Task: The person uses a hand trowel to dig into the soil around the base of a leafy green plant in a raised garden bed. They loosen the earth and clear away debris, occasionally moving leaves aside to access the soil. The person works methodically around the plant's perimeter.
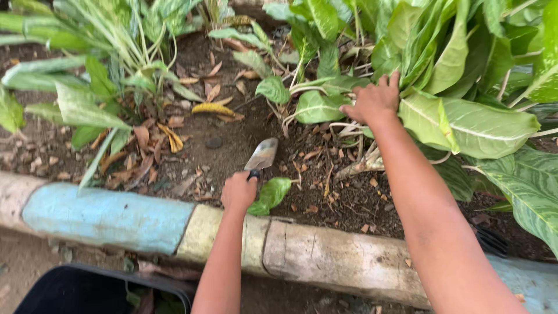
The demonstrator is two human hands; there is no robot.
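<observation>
Two hands are at work over the bed. Nearest sits a black bin (pixel 87 288), then the painted curb (pixel 110 218). Just past it the left hand (pixel 238 192) is wrapped tight round a trowel (pixel 261 156), blade resting on the soil (pixel 232 145) among dry leaves. Farther back the right hand (pixel 376 102) lies spread, palm down, holding back a plant's leaves (pixel 465 122) without gripping them. Looks like early days: no hole dug, ground barely disturbed.
</observation>
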